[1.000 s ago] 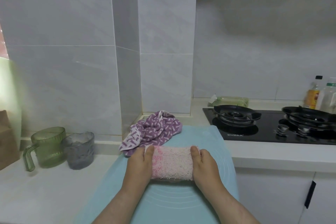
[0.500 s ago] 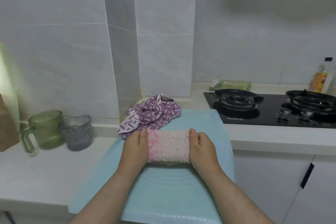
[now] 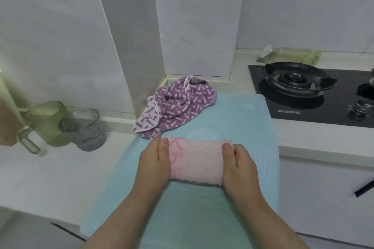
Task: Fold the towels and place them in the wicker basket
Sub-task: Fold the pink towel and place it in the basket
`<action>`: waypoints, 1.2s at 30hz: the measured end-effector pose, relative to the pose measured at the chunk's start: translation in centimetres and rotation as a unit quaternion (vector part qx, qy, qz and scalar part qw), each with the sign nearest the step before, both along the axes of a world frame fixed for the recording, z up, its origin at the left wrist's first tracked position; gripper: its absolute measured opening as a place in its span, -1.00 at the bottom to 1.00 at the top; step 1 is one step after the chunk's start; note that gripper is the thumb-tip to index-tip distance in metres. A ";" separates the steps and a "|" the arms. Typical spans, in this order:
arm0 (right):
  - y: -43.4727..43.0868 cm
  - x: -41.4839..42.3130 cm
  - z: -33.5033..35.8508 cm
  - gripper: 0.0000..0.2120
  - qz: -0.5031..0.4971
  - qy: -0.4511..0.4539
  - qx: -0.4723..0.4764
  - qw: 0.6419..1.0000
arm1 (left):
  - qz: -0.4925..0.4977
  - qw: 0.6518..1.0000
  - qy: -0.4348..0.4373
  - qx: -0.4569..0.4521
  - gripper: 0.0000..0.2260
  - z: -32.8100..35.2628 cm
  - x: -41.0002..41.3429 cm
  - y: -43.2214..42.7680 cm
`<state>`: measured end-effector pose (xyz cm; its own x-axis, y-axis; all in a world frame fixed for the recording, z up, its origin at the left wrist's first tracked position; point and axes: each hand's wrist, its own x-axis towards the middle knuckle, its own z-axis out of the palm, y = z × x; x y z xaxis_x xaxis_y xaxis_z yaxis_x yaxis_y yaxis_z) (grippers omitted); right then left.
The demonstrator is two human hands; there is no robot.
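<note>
**Pink towel held at both ends, basket out of view**

Head view: The folded pink towel (image 3: 197,160) lies across the middle of a pale blue mat (image 3: 202,218) on the tabletop (image 3: 50,168). The left hand (image 3: 154,159) clasps its left end and the right hand (image 3: 238,164) its right end. Thumbs lie on top and the fingers (image 3: 156,143) grasp the ends, though how far they curl under is hidden. Holding both ends likely keeps the thick layers from springing open, ready for squaring or lifting.

A purple patterned towel (image 3: 178,107) sits crumpled at the far left corner of the mat, just beyond the pink one, apparently waiting for its fold. A green mug (image 3: 46,123) and grey cup (image 3: 85,129) stand far left, well apart. A gas stove (image 3: 299,91) is on the right. No wicker basket shows here.
</note>
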<state>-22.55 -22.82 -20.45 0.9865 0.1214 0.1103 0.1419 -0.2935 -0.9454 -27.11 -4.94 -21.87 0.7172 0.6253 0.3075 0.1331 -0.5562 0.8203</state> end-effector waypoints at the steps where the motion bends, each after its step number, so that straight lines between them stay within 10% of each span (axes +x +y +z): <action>1: 0.0 0.0 0.4 -0.71 0.005 0.017 0.007 1.000 | -0.001 1.000 0.009 -0.007 -0.71 0.3 0.0 -0.1; 7: -0.3 1.3 3.1 -0.92 0.081 0.168 -0.028 0.982 | 0.001 0.989 0.102 -0.103 -0.73 2.9 0.8 -0.4; 13: -2.3 2.1 9.5 -0.66 0.116 0.325 0.074 0.936 | -0.065 0.953 0.147 -0.255 -0.56 8.7 2.8 1.4; 17: -4.1 3.3 15.7 -0.74 0.071 0.277 0.113 0.952 | -0.252 0.866 0.145 -0.407 -0.59 15.7 3.4 1.7; 28: -15.2 3.0 26.7 -0.77 -0.027 0.164 0.153 0.974 | -0.354 0.831 0.096 -0.418 -0.72 25.8 9.1 -7.8; 31: -19.4 2.7 28.3 -0.79 -0.089 0.142 0.174 0.970 | -0.402 0.815 0.097 -0.405 -0.46 27.4 10.8 -12.4; 36: -27.7 2.2 29.9 -0.83 -0.155 0.111 0.198 0.962 | -0.456 0.789 0.106 -0.398 -0.77 29.5 13.1 -21.6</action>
